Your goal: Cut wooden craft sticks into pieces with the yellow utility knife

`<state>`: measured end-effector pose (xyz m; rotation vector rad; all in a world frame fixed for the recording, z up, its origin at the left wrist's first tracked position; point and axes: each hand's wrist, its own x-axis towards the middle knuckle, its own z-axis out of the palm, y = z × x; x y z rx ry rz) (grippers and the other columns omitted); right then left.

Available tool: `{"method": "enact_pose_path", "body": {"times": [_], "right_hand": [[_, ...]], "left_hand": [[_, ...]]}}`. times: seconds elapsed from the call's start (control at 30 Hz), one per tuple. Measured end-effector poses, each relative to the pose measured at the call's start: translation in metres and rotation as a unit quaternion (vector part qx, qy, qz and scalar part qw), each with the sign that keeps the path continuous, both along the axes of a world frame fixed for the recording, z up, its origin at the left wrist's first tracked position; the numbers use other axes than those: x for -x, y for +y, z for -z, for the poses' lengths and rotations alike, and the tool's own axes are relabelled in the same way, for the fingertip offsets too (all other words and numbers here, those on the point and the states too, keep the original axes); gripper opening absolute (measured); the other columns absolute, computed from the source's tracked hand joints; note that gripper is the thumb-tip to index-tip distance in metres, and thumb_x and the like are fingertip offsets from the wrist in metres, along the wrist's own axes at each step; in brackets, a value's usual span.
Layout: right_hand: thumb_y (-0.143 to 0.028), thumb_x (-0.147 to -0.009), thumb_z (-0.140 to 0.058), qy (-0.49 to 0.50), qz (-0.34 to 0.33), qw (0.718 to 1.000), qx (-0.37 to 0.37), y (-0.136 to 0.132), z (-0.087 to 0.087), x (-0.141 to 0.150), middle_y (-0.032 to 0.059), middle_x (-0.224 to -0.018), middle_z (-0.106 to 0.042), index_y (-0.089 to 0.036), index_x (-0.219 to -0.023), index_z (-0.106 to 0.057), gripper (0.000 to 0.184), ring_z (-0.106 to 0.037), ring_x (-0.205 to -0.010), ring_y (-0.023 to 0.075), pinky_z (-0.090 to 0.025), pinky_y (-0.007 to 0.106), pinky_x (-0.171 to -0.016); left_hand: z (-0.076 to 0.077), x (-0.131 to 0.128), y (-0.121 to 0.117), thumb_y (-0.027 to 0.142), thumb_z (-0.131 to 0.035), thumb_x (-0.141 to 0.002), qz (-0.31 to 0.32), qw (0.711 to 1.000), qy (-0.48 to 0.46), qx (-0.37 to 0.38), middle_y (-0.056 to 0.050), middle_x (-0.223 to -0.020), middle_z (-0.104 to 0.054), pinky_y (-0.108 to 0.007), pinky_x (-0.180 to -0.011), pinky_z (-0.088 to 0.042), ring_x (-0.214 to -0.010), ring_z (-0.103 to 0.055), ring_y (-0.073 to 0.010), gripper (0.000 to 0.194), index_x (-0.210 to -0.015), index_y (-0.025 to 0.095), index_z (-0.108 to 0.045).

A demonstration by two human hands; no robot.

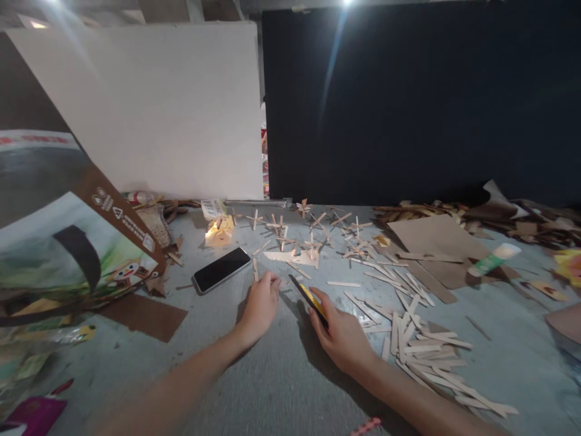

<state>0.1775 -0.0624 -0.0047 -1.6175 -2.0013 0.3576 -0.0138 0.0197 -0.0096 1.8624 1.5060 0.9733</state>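
My right hand (342,336) is wrapped round a black and yellow utility knife (314,303), whose front end points forward and left, over the table. To its left, my left hand (262,306) is closed with the fingertips pressed together; what they pinch is too small to make out. A short wooden stick (255,269) shows just beyond its fingers. Ahead of both hands lie a torn pale strip (293,258) and several small crossed-stick pieces (320,221). A loose craft stick (344,284) lies beyond the knife.
A smartphone (222,269) lies left of my hands. Loose craft sticks (411,348) are heaped at the right, near cardboard sheets (431,236) and a green-and-white glue stick (494,260). A printed bag (122,224) stands at left. White (149,109) and black (408,103) panels close the back.
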Motion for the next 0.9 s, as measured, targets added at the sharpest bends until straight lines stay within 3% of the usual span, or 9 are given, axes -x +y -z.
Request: {"method": "enact_pose_path", "body": {"times": [0.3, 0.67, 0.9], "right_hand": [[-0.034, -0.103, -0.038, 0.0, -0.01, 1.0, 0.001, -0.0006, 0.0009, -0.001, 0.007, -0.095, -0.078, -0.02, -0.138, -0.049, 0.04, -0.075, -0.075, 0.0246, -0.045, 0.029, -0.061], [-0.032, -0.102, -0.038, -0.01, -0.021, 1.0, -0.001, 0.0021, -0.0006, -0.0011, 0.0063, -0.092, -0.078, -0.02, -0.132, -0.054, 0.036, -0.075, -0.075, 0.0247, -0.045, 0.029, -0.061], [-0.033, -0.102, -0.037, -0.016, -0.024, 0.999, 0.014, 0.0, -0.004, -0.0006, 0.0065, -0.091, -0.078, -0.019, -0.132, -0.054, 0.037, -0.075, -0.075, 0.0247, -0.044, 0.028, -0.06]], "left_hand": [[-0.0021, 0.0, 0.0019, 0.03, -0.046, -0.094, -0.009, 0.996, -0.085, 0.015, 0.003, -0.061, -0.051, -0.026, -0.06, -0.034, -0.058, -0.05, -0.0163, 0.022, -0.073, 0.022, -0.046], [-0.002, -0.0005, 0.0029, 0.03, -0.045, -0.093, -0.033, 0.995, -0.09, -0.003, 0.003, -0.059, -0.05, -0.027, -0.059, -0.035, -0.057, -0.049, -0.0167, 0.023, -0.071, 0.022, -0.047], [-0.0052, -0.001, 0.0025, 0.028, -0.045, -0.094, -0.048, 0.992, -0.111, 0.027, 0.003, -0.059, -0.051, -0.026, -0.058, -0.036, -0.057, -0.052, -0.0162, 0.022, -0.073, 0.023, -0.047]]}}
